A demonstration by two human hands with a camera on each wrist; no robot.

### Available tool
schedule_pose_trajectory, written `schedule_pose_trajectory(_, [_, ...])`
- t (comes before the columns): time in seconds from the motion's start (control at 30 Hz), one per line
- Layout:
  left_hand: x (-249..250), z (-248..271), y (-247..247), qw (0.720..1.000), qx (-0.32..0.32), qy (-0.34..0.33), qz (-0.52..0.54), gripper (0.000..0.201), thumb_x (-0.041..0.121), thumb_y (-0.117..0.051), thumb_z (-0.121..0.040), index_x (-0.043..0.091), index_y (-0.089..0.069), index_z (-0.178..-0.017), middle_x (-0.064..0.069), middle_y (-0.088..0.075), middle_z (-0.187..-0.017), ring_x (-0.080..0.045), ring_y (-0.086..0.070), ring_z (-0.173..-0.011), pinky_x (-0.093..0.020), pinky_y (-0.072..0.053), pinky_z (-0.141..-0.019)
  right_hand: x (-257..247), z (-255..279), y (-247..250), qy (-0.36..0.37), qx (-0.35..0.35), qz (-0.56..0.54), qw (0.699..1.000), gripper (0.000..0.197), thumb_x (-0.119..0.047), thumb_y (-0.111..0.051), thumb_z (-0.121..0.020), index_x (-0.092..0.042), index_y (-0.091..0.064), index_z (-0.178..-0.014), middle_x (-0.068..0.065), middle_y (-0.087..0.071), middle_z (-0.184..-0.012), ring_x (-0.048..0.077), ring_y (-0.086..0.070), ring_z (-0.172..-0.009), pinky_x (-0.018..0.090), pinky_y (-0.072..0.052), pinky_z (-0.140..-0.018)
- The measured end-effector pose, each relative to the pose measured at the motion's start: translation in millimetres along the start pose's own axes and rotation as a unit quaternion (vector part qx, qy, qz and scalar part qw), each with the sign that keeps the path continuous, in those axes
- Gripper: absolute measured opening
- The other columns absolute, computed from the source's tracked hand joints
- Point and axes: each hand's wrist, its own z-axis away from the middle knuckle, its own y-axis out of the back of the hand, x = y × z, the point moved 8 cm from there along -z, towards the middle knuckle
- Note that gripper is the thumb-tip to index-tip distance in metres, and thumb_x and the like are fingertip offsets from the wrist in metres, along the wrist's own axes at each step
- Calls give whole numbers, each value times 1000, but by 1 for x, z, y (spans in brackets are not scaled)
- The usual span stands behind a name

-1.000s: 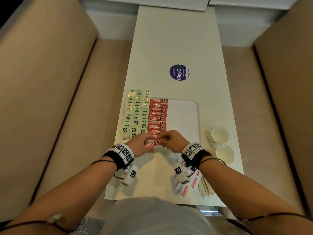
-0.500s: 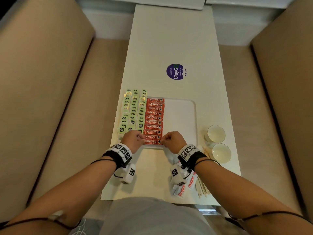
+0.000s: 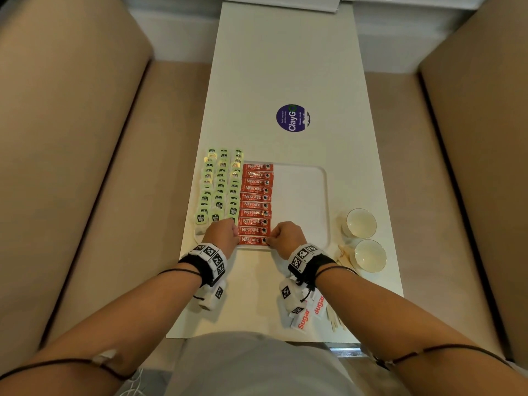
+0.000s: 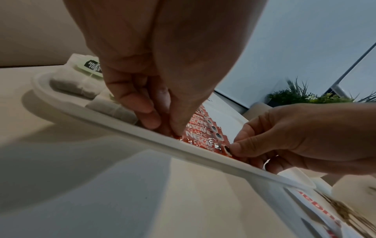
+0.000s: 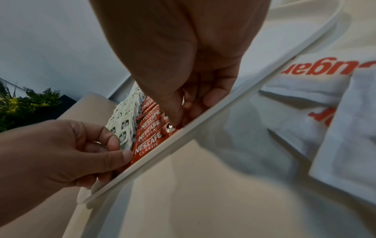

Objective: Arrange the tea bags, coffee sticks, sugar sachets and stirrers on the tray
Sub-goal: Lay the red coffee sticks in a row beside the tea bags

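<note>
Both hands pinch the nearest coffee stick (image 3: pixel 253 240), which lies on the white tray (image 3: pixel 303 195) at its 6 o'clock edge. The left hand (image 3: pixel 223 234) clamps its fingers on the left end, the right hand (image 3: pixel 287 237) on the right end. Every red stick reads "NESCAFE CLASSIC". Green tea bags (image 3: pixel 218 187) fill the tray's 9 o'clock side. On the bench, white packets (image 3: pixel 310 311) read "Sugar", beside wooden stirrers (image 3: pixel 335 321). Two cups (image 3: pixel 364 238) stand at 3 o'clock. A purple sticker (image 3: pixel 293 118) reads "ClayGo".

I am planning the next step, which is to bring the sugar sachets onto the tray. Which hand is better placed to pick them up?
Probably the right hand. The sugar sachets lie on the table just behind its wrist, while the left hand is across the tray. Both hands now pinch the nearest coffee stick.
</note>
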Motion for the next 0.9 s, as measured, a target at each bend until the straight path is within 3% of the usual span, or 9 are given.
schedule_pose_trajectory(0.43, [2,5,6,1000,8,10,-20,17,18,-71,-88,8,-60,-80,-11,-68,-80,-27,-64,-78,-35,-50,-72,-4,0,1,-11,-7,29,999,12,-22,-74,-89,-12,-75,-82,-1,-72,-82,16,-68,-79,32,-57,-74])
schedule_pose_trajectory(0.57, [2,7,8,1000,7,11,-20,21,22,-71,-89,4,-63,-85,-11,-68,-81,-28,-63,-77,-34,-48,-68,-5,2,5,-10,-17,26,999,19,-30,-78,-86,-14,-71,-80,-1,-71,-80,16,-67,-77,29,-53,-69])
schedule_pose_trajectory(0.67, [2,12,12,1000,18,6,-19,20,22,-69,-90,4,-62,-85,-11,-67,-79,-24,-58,-70,-31,-41,-61,-8,8,14,3,-11,33,999,29,-42,-74,-89,-17,-64,-77,-1,-69,-77,13,-63,-70,27,-48,-64])
schedule_pose_trajectory(0.77, [3,14,8,1000,13,-7,-4,19,20,-69,-86,8,-58,-78,-10,-66,-75,-23,-55,-65,-33,-45,-62,-9,15,25,34,-25,42,998,32,-44,-72,-90,-16,-65,-76,0,-69,-74,13,-57,-61,28,-50,-63])
schedule_pose_trajectory(0.9, [9,20,-8,999,-9,-52,9,25,21,-72,-83,18,-51,-70,0,-60,-68,-19,-55,-64,-27,-42,-56,5,25,42,53,-32,74,995,29,-44,-72,-89,-15,-70,-82,-1,-71,-80,16,-68,-74,30,-56,-71])
